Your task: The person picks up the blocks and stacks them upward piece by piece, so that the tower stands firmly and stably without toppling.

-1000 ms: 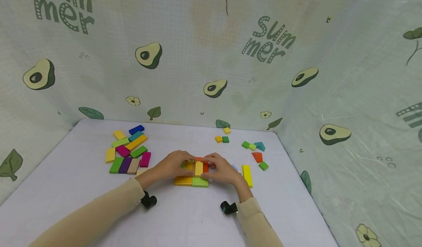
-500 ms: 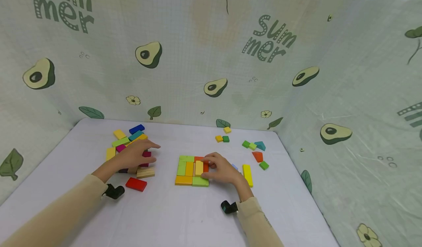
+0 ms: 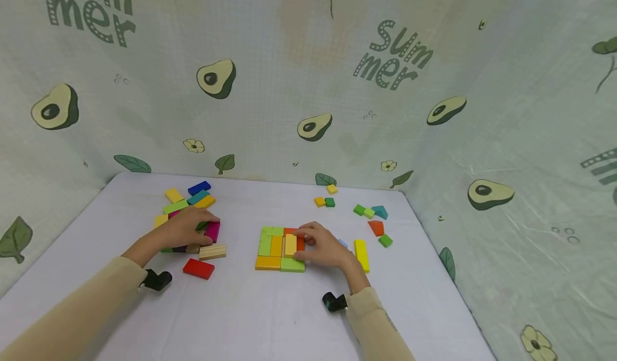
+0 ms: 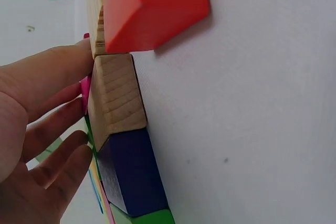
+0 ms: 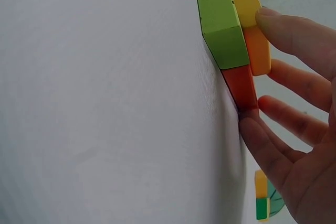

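My left hand (image 3: 180, 230) is at the left pile, its thumb and index finger pinching the two ends of a magenta block (image 3: 212, 231). In the left wrist view, only slivers of that block show behind the wooden blocks. Right of centre, my right hand (image 3: 322, 246) holds a yellow block (image 3: 291, 246) by its ends between thumb and fingers. This block lies on top of a flat square of blocks: lime green (image 3: 292, 265), orange-yellow (image 3: 268, 263) and red ones. Other fingers of the right hand touch the red block (image 5: 241, 88) at the square's side.
A red block (image 3: 198, 269) and a ridged natural wood block (image 3: 212, 252) lie in front of the left pile. Wood and purple blocks (image 4: 137, 174) line its near edge. A long yellow block (image 3: 361, 256) and several small pieces (image 3: 377, 228) lie to the right.
My left hand has gone from the block square to the left pile and closed its fingers on the magenta block. The right hand stays on the yellow block.
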{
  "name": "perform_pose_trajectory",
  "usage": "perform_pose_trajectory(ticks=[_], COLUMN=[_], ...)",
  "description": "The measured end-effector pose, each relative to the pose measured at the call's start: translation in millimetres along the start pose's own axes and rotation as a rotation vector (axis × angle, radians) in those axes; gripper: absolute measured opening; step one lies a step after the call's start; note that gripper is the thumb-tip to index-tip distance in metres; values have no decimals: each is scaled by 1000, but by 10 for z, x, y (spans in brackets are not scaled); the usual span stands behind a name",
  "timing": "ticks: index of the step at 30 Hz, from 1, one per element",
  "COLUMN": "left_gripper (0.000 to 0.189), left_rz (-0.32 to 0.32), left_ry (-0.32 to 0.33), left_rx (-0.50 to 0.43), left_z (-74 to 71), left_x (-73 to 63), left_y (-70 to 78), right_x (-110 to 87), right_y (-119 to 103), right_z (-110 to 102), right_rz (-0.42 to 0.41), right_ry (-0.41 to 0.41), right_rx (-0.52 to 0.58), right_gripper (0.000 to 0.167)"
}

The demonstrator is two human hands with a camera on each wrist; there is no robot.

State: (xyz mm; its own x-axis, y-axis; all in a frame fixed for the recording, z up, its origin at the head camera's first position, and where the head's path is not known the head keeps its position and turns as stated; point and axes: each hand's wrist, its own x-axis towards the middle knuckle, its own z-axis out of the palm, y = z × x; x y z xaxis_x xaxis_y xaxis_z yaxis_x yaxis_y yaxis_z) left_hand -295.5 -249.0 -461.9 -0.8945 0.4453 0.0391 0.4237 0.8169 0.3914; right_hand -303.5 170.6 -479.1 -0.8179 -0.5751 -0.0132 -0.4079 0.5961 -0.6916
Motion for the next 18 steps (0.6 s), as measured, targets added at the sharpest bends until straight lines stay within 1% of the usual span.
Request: perform_pose_trajectory(ticks=[5, 10, 11, 14, 18], left_gripper=[55, 59, 60, 62, 61], left_rz=[4, -37, -43, -34, 5], left_ry=[6, 29, 38, 64, 72], left_rx=[-1, -3, -7, -11, -38], left_z=[18, 49, 55, 79, 130], left_x=[4, 23, 33, 83, 171], left_y=[10, 61, 85, 189, 410], right_x=[11, 17, 17, 13, 3], right_y=[2, 11, 11, 7, 2], right_z=[4, 20, 21, 15, -1], right_rz=[8, 9, 7, 6, 4], right_ry=[0, -6, -6, -2, 4], right_rx=[3, -17, -17, -18, -11], right_gripper=[57, 57, 57, 57, 57])
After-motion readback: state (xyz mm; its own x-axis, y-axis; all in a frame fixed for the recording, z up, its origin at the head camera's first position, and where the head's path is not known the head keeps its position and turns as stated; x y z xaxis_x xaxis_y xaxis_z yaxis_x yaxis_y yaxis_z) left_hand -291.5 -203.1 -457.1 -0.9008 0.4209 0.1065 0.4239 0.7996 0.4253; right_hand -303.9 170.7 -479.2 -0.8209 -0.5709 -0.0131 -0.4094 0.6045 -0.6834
